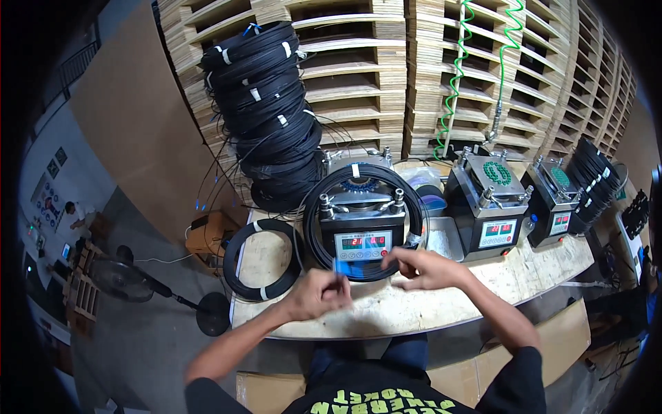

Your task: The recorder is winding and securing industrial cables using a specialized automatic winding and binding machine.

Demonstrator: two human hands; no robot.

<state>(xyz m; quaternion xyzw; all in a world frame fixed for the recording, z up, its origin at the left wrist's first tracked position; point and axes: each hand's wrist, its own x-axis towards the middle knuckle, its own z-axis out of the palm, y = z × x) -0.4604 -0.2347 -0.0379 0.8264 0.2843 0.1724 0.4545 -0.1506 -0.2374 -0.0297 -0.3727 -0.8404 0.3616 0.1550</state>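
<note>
My left hand point(319, 295) is curled in front of the nearest machine, its fingers closed and smeared by motion. Just above those fingers is a blurred blue piece point(342, 268); whether they grip it I cannot make out. My right hand point(426, 269) hovers to the right of it, fingers bent and apart, nothing visible in them. Behind both hands stands a black and silver machine point(363, 228) with a lit red display. A coil of black cable point(314, 228), tied with white tape, loops around this machine.
Another black cable coil point(238, 259) lies on the wooden table point(386, 314) at left. A tall stack of coils point(265, 124) rises behind it. Two similar machines point(491, 207) point(554, 200) stand at right, near more coils point(592, 183). A fan point(127, 276) stands on the floor at left.
</note>
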